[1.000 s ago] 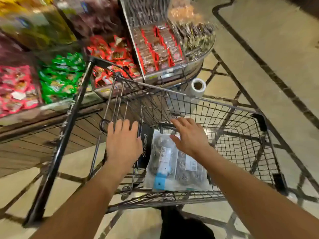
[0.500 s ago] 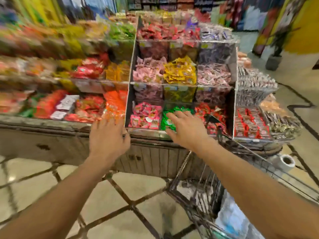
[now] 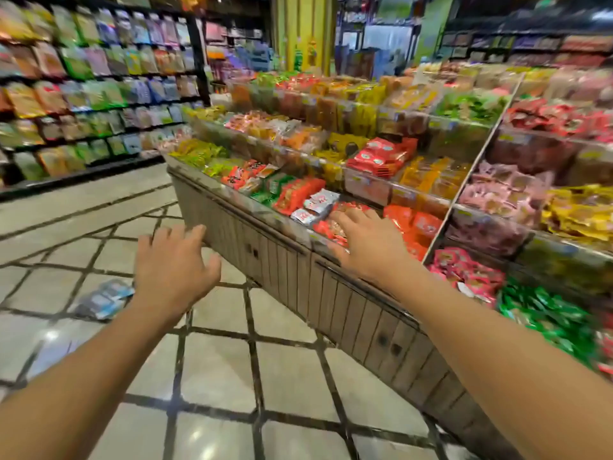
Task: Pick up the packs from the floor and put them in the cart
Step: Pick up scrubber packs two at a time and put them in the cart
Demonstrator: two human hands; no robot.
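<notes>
A clear pack with blue and white labels [image 3: 105, 298] lies flat on the tiled floor at the left, partly hidden behind my left wrist. My left hand [image 3: 174, 265] hovers in the air above and to the right of it, fingers apart, holding nothing. My right hand [image 3: 366, 242] is stretched out in front of the snack display, fingers spread, empty too. The cart is out of view.
A long display stand [image 3: 331, 287] with wooden slat sides and bins of coloured snack bags runs from the middle to the right. A wall of shelves [image 3: 93, 94] with hanging bags lines the left. Tiled floor [image 3: 219, 360] lies between them.
My view has swung left from the cart, which held a pack, across the display to the aisle. Both hands left the cart and stay empty. A pack on the floor has come into sight.
</notes>
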